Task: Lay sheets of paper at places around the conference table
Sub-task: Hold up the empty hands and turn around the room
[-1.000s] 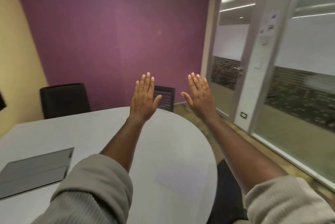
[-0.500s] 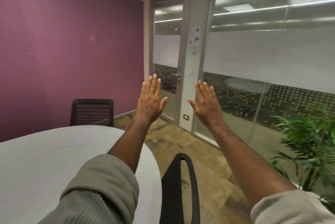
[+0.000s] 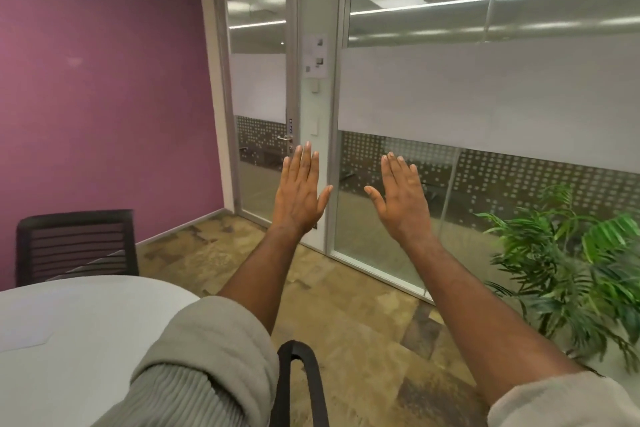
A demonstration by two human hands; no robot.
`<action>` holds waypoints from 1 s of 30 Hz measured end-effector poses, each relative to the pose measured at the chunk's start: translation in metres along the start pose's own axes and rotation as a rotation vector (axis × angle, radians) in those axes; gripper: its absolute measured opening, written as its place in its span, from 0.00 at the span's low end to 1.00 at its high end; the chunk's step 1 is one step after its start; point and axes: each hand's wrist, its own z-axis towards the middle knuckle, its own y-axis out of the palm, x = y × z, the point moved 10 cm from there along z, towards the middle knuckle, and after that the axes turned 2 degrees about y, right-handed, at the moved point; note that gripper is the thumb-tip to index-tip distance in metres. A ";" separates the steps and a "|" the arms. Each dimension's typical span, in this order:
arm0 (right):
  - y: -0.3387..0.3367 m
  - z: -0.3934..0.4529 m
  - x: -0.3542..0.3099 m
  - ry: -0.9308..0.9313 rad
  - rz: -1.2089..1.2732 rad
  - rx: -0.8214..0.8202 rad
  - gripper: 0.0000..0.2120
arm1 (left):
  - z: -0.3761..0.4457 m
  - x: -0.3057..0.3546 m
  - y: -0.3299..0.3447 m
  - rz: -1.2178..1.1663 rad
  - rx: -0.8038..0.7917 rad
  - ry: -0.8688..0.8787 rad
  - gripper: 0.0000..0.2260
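Both arms are stretched out in front of me at chest height. My left hand [image 3: 299, 194] is flat, back towards me, fingers straight and nothing in it. My right hand [image 3: 403, 200] is held the same way, a hand's width to the right, also holding nothing. The rounded end of the white conference table [image 3: 86, 322] fills the lower left, below my left sleeve. A pale sheet of paper [image 3: 24, 338] seems to lie on the table at the far left edge of the view; its outline is faint.
A black mesh chair [image 3: 74, 246] stands at the table's far side against the purple wall. A second black chair back [image 3: 299, 388] is right below me. A glass door [image 3: 259, 115] and glass partition lie ahead, a green potted plant [image 3: 575, 271] at right.
The view has swung right: the table has slid to the lower left and the glass wall and plant have come in. Both hands stay raised and flat.
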 end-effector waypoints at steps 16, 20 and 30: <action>0.146 0.132 0.112 -0.177 0.138 -0.085 0.36 | 0.122 0.004 0.145 0.205 -0.045 -0.151 0.34; 0.189 0.166 0.112 -0.214 0.171 -0.080 0.36 | 0.147 -0.025 0.165 0.219 -0.025 -0.216 0.34; 0.334 0.270 0.045 -0.289 0.276 -0.103 0.38 | 0.206 -0.153 0.246 0.272 -0.002 -0.265 0.38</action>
